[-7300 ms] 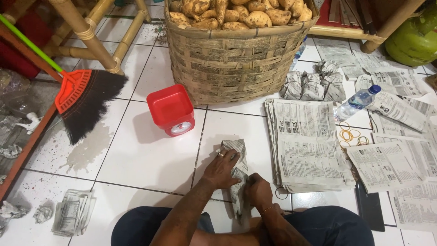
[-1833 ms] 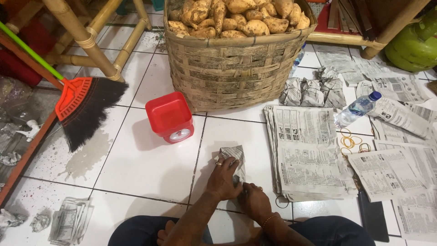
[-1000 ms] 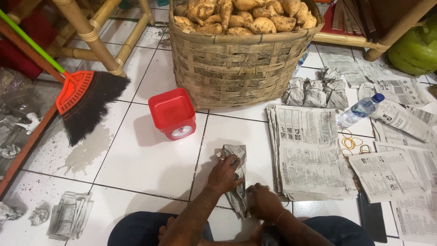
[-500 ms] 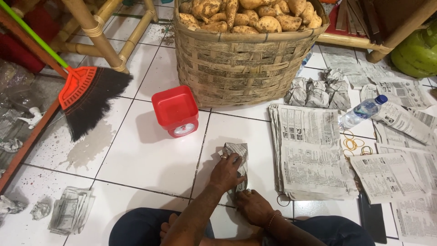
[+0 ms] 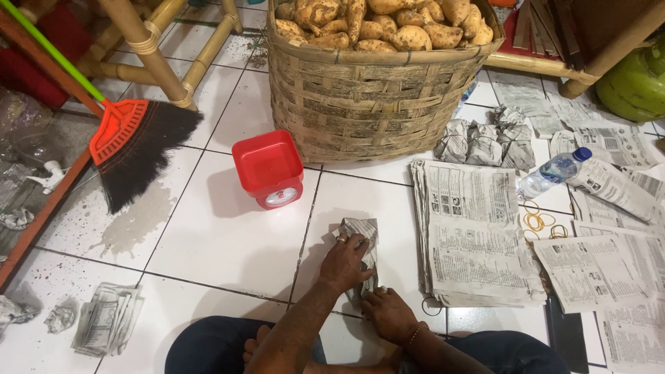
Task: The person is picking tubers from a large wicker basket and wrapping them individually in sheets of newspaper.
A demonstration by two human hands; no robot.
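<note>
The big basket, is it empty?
No, the woven basket is heaped with pale brown tubers up to its rim.

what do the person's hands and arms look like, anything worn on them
Both forearms are bare, with no sleeves in view. The left hand wears a ring on one finger. The right hand has a thin beaded bracelet at the wrist. No gloves and no watch can be seen.

The floor (image 5: 228,235) was glossy white tile. At twelve o'clock stood a rough woven-cane basket (image 5: 367,104); at eleven, a smooth red plastic scale (image 5: 269,166). The parcel (image 5: 361,239) and the stack (image 5: 478,228) at two o'clock were matt, crumpled newsprint. The broom (image 5: 135,149) had coarse dark bristles.
</note>
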